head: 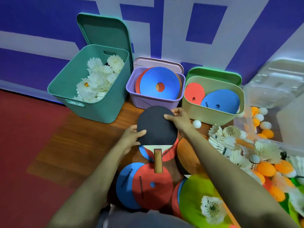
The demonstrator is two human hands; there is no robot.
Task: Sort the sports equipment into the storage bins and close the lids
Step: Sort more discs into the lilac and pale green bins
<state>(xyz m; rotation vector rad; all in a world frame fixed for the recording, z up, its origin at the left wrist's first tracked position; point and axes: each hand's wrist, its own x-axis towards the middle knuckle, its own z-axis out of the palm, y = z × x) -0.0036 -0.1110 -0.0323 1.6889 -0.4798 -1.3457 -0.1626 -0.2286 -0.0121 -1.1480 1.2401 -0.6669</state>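
Honestly, left hand (pixel 131 137) and right hand (pixel 178 120) just pinch the edges of the black-faced wooden table tennis bat (pixel 156 127) between them. Looks a light grip, so it could tip out, or land wrongly in the lilac plastic bin (pixel 143 101) of flat discs (pixel 158 83) just beyond the hands

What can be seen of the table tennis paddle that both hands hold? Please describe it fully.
The paddle has a round blade with black rubber facing up, a pale wooden neck and a brown wooden handle pointing toward the person. It lies roughly flat, before the purple bin, above red and blue discs. The left hand holds its left edge, the right hand its far right edge; each grip has the thumb on the black face.
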